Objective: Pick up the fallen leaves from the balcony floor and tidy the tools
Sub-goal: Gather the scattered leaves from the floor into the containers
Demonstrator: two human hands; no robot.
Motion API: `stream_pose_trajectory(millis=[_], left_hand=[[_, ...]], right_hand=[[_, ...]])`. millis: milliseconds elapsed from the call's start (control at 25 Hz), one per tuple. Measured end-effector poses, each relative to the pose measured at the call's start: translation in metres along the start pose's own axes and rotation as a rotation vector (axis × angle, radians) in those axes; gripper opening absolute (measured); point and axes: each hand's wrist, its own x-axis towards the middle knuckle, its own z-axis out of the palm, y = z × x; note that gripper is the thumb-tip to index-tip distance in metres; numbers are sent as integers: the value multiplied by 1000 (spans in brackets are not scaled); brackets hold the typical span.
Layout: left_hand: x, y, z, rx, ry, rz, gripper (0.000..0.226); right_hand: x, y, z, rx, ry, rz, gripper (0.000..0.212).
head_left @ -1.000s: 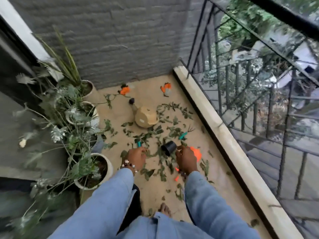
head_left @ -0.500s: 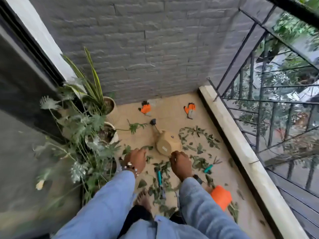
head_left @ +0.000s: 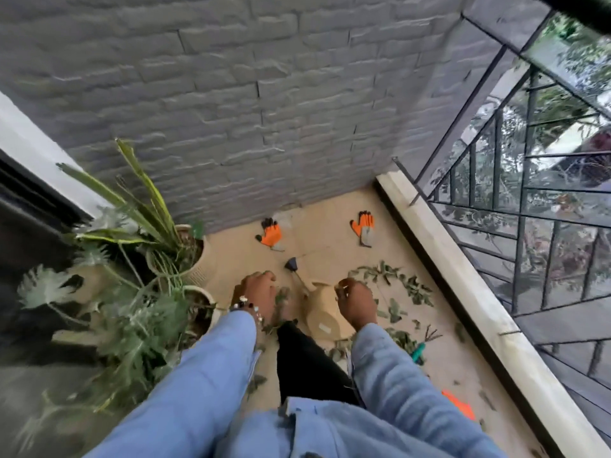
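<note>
Reaching Low Over a Leaf-Strewn Balcony Floor

Both arms extend forward and down in blue sleeves, backs of the hands toward the camera. The left hand (head_left: 259,294), a beaded bracelet at its wrist, has its fingers curled downward with green leaves (head_left: 280,304) at its palm side; whether it grips them cannot be told through the blur. The right hand (head_left: 357,300) has its fingers bent, and what they hold, if anything, cannot be told.

Between the hands lies a beige watering can (head_left: 322,312) on its side, its dark spout head (head_left: 291,264) pointing beyond the left hand. Fallen leaves (head_left: 400,285) are scattered on the floor (head_left: 330,239) right of the right hand. A teal-handled tool (head_left: 418,352) lies nearer the person, just right of the right sleeve. Beyond both hands, by the brick wall, two orange gloves (head_left: 271,235) lie well apart. Potted plants (head_left: 145,246) crowd the space left of the left hand.
</note>
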Motion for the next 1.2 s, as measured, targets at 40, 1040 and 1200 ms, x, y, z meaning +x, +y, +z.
stream_pose_trajectory(millis=[40, 1040, 1200], left_hand=[[29, 3, -7, 2, -6, 15, 33], [436, 304, -69, 333, -518, 756, 33], [488, 374, -40, 611, -651, 998, 30]], right_hand=[[24, -7, -1, 13, -4, 25, 28], [281, 39, -114, 695, 450, 946, 27], [301, 52, -120, 770, 558, 1199, 24]])
